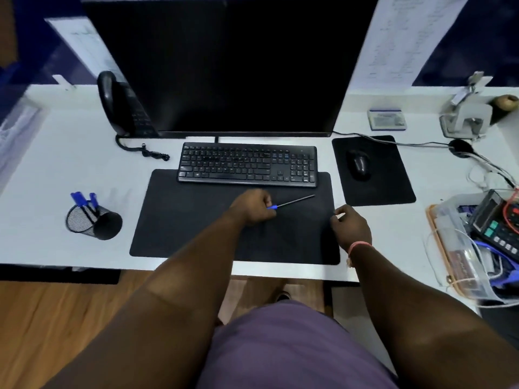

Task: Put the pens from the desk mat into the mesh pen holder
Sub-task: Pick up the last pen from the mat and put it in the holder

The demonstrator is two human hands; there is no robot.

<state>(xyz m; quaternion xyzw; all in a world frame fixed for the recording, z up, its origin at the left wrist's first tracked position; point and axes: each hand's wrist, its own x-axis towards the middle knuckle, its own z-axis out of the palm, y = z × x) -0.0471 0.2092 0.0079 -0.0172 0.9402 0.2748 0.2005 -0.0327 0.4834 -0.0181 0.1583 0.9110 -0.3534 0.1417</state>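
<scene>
A slim black pen (pixel 295 201) with a blue cap end lies over the black desk mat (pixel 179 228), pointing up and to the right. My left hand (pixel 251 206) is closed around its blue end. My right hand (pixel 351 223) rests at the mat's right edge, fingers loosely curled, holding nothing that I can see. The black mesh pen holder (pixel 95 222) stands on the white desk, left of the mat, with three blue-capped pens (pixel 82 198) standing in it.
A black keyboard (pixel 248 164) overlaps the mat's far edge below a dark monitor (pixel 224 63). A mouse (pixel 358 164) sits on its pad at the right. A desk phone (pixel 123 108) stands back left. A cluttered tray (pixel 477 248) fills the right edge.
</scene>
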